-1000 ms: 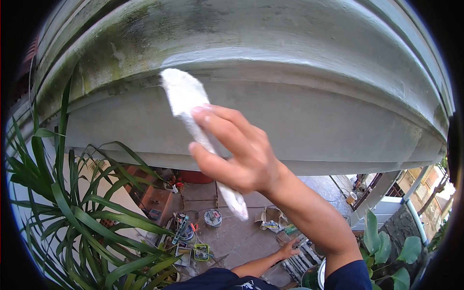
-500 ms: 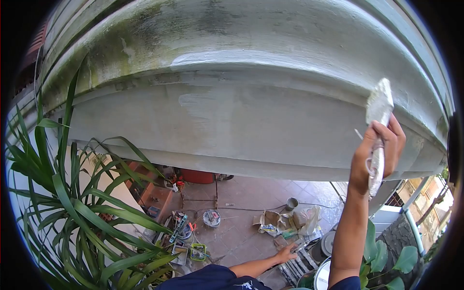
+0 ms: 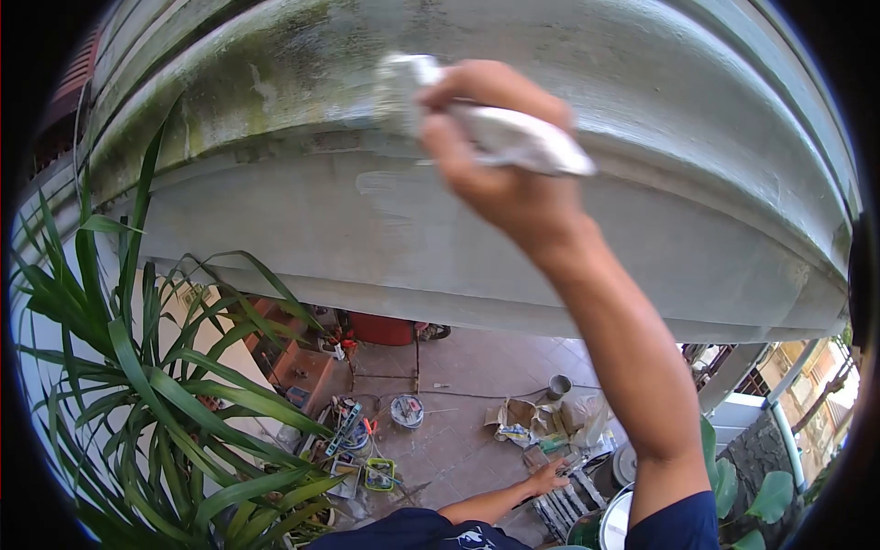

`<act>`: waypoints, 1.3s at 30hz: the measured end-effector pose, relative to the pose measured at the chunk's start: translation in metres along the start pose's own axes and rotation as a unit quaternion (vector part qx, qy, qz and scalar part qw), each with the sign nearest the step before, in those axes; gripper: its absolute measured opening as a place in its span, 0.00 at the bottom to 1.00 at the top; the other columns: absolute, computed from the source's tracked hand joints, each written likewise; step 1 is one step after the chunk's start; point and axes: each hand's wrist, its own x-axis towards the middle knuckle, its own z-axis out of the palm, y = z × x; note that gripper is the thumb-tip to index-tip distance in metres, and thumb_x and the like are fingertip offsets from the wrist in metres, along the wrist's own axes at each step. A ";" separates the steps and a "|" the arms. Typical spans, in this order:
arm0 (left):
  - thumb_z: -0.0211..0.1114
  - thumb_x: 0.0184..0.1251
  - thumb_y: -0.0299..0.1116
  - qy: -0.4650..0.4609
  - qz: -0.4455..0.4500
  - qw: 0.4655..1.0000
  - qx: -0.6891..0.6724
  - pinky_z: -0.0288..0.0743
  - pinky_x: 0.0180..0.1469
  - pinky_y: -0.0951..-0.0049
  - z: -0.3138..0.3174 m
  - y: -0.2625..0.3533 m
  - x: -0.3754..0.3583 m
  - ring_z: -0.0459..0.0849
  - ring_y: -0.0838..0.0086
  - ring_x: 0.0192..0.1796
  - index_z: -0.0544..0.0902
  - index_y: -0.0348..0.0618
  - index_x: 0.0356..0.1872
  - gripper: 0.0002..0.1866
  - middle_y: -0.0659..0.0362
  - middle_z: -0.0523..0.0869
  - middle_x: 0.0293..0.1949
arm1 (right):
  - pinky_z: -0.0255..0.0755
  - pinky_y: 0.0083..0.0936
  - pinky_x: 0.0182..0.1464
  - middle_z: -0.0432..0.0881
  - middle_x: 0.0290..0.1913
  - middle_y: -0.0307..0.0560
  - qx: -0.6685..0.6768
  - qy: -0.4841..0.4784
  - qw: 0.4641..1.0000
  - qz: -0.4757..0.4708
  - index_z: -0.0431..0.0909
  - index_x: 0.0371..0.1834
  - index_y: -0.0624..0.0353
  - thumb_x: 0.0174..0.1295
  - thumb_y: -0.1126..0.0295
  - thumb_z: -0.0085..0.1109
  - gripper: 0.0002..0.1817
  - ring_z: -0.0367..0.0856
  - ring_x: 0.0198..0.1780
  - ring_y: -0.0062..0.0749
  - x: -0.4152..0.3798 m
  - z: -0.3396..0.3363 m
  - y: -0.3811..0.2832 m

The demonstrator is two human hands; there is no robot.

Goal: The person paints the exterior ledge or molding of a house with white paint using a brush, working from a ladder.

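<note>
My right hand (image 3: pixel 513 156) is wrapped round the handle of a white-coated paintbrush (image 3: pixel 541 145), blurred by motion. Its bristles are against or close to the curved ledge (image 3: pixel 302 92), beside the dark mouldy part. Low in the view, my left hand (image 3: pixel 547 478) rests at the top of a paint-spattered metal ladder (image 3: pixel 566 504); its fingers are small but seem closed round it. Below the ledge runs a smooth grey wall face (image 3: pixel 293 215) with a wet patch.
A plant with long leaves (image 3: pixel 211 394) fills the left side. Far below on the tiled floor (image 3: pixel 458 367) are a bucket (image 3: pixel 407 412), a green tray (image 3: pixel 379 474), crumpled bags (image 3: pixel 582 417) and a grey pot (image 3: pixel 558 386). Paint containers (image 3: pixel 616 522) stand beside the ladder.
My right hand has swung left with the paintbrush, from the right end of the ledge to its middle, and the brush has tilted over. My left hand has stayed at the ladder.
</note>
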 end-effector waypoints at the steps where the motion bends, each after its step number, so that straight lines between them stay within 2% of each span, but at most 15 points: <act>1: 0.67 0.53 0.44 0.015 0.006 1.000 0.006 0.71 0.57 0.63 0.002 0.000 -0.001 0.81 0.56 0.53 0.73 0.40 0.58 0.31 0.44 0.82 0.49 | 0.75 0.28 0.34 0.83 0.31 0.51 -0.039 0.010 0.999 -0.030 0.81 0.32 0.61 0.50 0.77 0.64 0.06 0.83 0.31 0.35 -0.006 -0.029 -0.002; 3: 0.67 0.53 0.44 0.005 0.016 1.000 0.011 0.71 0.56 0.63 0.002 -0.016 0.007 0.81 0.56 0.53 0.73 0.40 0.58 0.31 0.45 0.82 0.48 | 0.77 0.23 0.47 0.86 0.43 0.47 -0.179 -0.020 0.984 -0.002 0.82 0.39 0.63 0.59 0.81 0.59 0.07 0.82 0.43 0.24 -0.023 -0.091 -0.017; 6: 0.68 0.53 0.44 -0.007 0.017 1.000 0.008 0.70 0.58 0.63 0.008 -0.021 0.006 0.80 0.55 0.54 0.73 0.40 0.58 0.32 0.45 0.82 0.50 | 0.76 0.29 0.54 0.86 0.46 0.50 -0.325 0.015 0.943 0.068 0.83 0.41 0.63 0.62 0.80 0.61 0.06 0.83 0.49 0.30 -0.047 -0.177 -0.037; 10: 0.68 0.52 0.44 0.008 0.032 0.999 0.037 0.69 0.62 0.63 0.010 -0.021 0.006 0.79 0.55 0.58 0.72 0.38 0.62 0.35 0.44 0.81 0.55 | 0.78 0.28 0.52 0.85 0.45 0.50 -0.490 0.054 0.866 0.089 0.81 0.40 0.63 0.64 0.78 0.60 0.05 0.83 0.47 0.30 -0.052 -0.253 -0.044; 14: 0.69 0.52 0.43 -0.002 -0.003 0.999 0.052 0.68 0.63 0.63 0.001 0.013 -0.004 0.78 0.56 0.60 0.70 0.37 0.64 0.38 0.43 0.80 0.56 | 0.80 0.33 0.46 0.83 0.45 0.56 -0.501 -0.069 0.858 -0.089 0.82 0.39 0.62 0.56 0.82 0.59 0.09 0.85 0.42 0.41 -0.023 -0.173 -0.043; 15: 0.69 0.52 0.43 0.006 -0.002 0.999 0.043 0.69 0.62 0.63 0.000 0.013 -0.005 0.78 0.56 0.59 0.70 0.37 0.64 0.37 0.44 0.80 0.55 | 0.80 0.38 0.39 0.82 0.43 0.57 -0.571 -0.105 0.813 -0.051 0.82 0.37 0.60 0.52 0.79 0.61 0.09 0.85 0.39 0.44 -0.023 -0.133 -0.045; 16: 0.69 0.52 0.43 0.011 -0.001 0.999 0.033 0.69 0.61 0.63 0.001 0.013 -0.004 0.79 0.57 0.58 0.71 0.38 0.63 0.36 0.44 0.81 0.54 | 0.77 0.37 0.32 0.81 0.38 0.55 -0.587 -0.111 0.788 -0.149 0.80 0.32 0.58 0.50 0.74 0.61 0.05 0.83 0.35 0.41 -0.015 -0.101 -0.035; 20: 0.69 0.52 0.43 -0.010 -0.006 1.000 0.002 0.71 0.57 0.64 0.002 0.001 0.001 0.81 0.60 0.53 0.73 0.40 0.60 0.33 0.47 0.83 0.50 | 0.78 0.33 0.28 0.78 0.26 0.54 -0.373 -0.114 0.896 -0.212 0.77 0.19 0.57 0.50 0.68 0.60 0.07 0.82 0.32 0.42 0.011 0.022 -0.031; 22: 0.69 0.52 0.44 -0.004 -0.007 1.000 0.013 0.72 0.56 0.64 0.009 -0.019 0.005 0.81 0.60 0.52 0.73 0.41 0.59 0.32 0.47 0.83 0.48 | 0.80 0.34 0.30 0.79 0.27 0.54 -0.255 -0.172 0.921 -0.238 0.78 0.20 0.58 0.52 0.66 0.59 0.09 0.83 0.34 0.44 0.012 0.060 -0.032; 25: 0.69 0.52 0.44 -0.001 -0.017 1.000 0.016 0.72 0.55 0.64 0.004 -0.013 0.004 0.82 0.60 0.51 0.73 0.43 0.58 0.32 0.48 0.84 0.47 | 0.80 0.35 0.31 0.80 0.29 0.54 -0.232 -0.167 0.928 -0.239 0.78 0.22 0.58 0.53 0.66 0.58 0.08 0.84 0.36 0.47 0.016 0.060 -0.021; 28: 0.69 0.52 0.44 -0.028 -0.021 0.999 0.006 0.72 0.55 0.63 -0.001 -0.009 0.003 0.82 0.59 0.51 0.73 0.43 0.59 0.32 0.47 0.83 0.48 | 0.79 0.36 0.37 0.82 0.34 0.52 -0.203 -0.126 0.951 -0.194 0.77 0.30 0.55 0.54 0.69 0.59 0.04 0.85 0.38 0.43 0.026 -0.021 0.001; 30: 0.69 0.52 0.45 -0.039 -0.025 0.999 -0.001 0.72 0.55 0.62 0.000 -0.008 0.004 0.81 0.57 0.52 0.73 0.43 0.59 0.33 0.47 0.83 0.49 | 0.80 0.32 0.37 0.84 0.39 0.55 -0.182 -0.090 0.969 -0.141 0.80 0.35 0.58 0.48 0.79 0.62 0.10 0.86 0.36 0.42 0.027 -0.088 -0.007; 34: 0.69 0.54 0.47 -0.037 -0.030 0.999 0.022 0.72 0.58 0.60 -0.001 -0.014 0.006 0.81 0.54 0.56 0.72 0.44 0.60 0.33 0.44 0.82 0.52 | 0.81 0.27 0.43 0.85 0.46 0.56 -0.383 -0.058 0.916 -0.107 0.81 0.36 0.63 0.52 0.83 0.61 0.09 0.87 0.43 0.36 -0.006 -0.203 -0.025; 36: 0.69 0.55 0.48 -0.033 -0.014 0.999 0.030 0.72 0.59 0.60 0.003 -0.027 0.008 0.81 0.53 0.57 0.72 0.44 0.60 0.33 0.43 0.82 0.53 | 0.78 0.26 0.50 0.85 0.51 0.55 -0.449 -0.025 0.893 -0.022 0.80 0.37 0.64 0.58 0.84 0.59 0.06 0.85 0.49 0.34 -0.028 -0.250 -0.032; 39: 0.69 0.54 0.48 -0.024 0.000 0.999 0.042 0.72 0.57 0.59 0.005 -0.031 0.010 0.81 0.52 0.56 0.72 0.44 0.60 0.33 0.43 0.83 0.52 | 0.81 0.29 0.45 0.85 0.46 0.56 -0.544 0.009 0.838 -0.041 0.80 0.35 0.64 0.54 0.85 0.60 0.07 0.86 0.45 0.37 -0.031 -0.281 -0.035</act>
